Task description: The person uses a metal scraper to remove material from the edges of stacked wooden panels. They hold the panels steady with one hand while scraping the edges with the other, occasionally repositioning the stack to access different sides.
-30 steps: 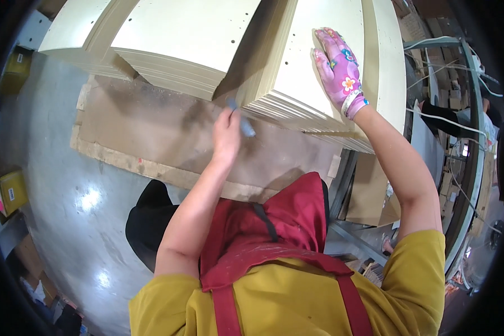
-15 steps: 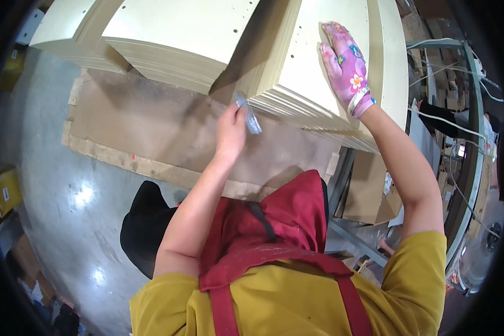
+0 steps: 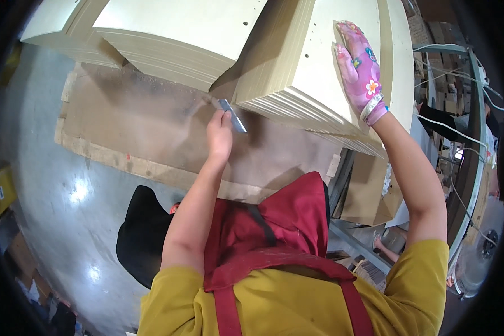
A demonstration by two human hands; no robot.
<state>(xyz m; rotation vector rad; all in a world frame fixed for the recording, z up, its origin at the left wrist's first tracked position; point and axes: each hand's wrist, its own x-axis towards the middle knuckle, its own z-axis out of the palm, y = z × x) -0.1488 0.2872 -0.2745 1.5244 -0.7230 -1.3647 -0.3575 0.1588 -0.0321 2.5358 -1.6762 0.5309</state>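
Note:
My bare left hand (image 3: 220, 134) is closed round a flat grey metal strip (image 3: 233, 116), which sticks up and out past the fingers at a slant. It is held just off the near left corner of a stack of pale boards (image 3: 319, 78), apart from the board edges. On the top board of that stack my right hand (image 3: 359, 70) lies flat with fingers stretched, in a purple flowered glove. Small drilled holes show in the top board. The exact kind of the metal strip is too small to tell.
Another stack of pale boards (image 3: 173, 28) stands to the left, with a narrow gap between. Below the stacks lies a brown sheet (image 3: 129, 117) with a wooden rim (image 3: 112, 159). A metal frame (image 3: 476, 112) with white cables is at the right, with a person beyond it.
My left hand has drawn the metal strip back to the left, away from the board edges. My right hand stays flat on the top board. The view has shifted slightly.

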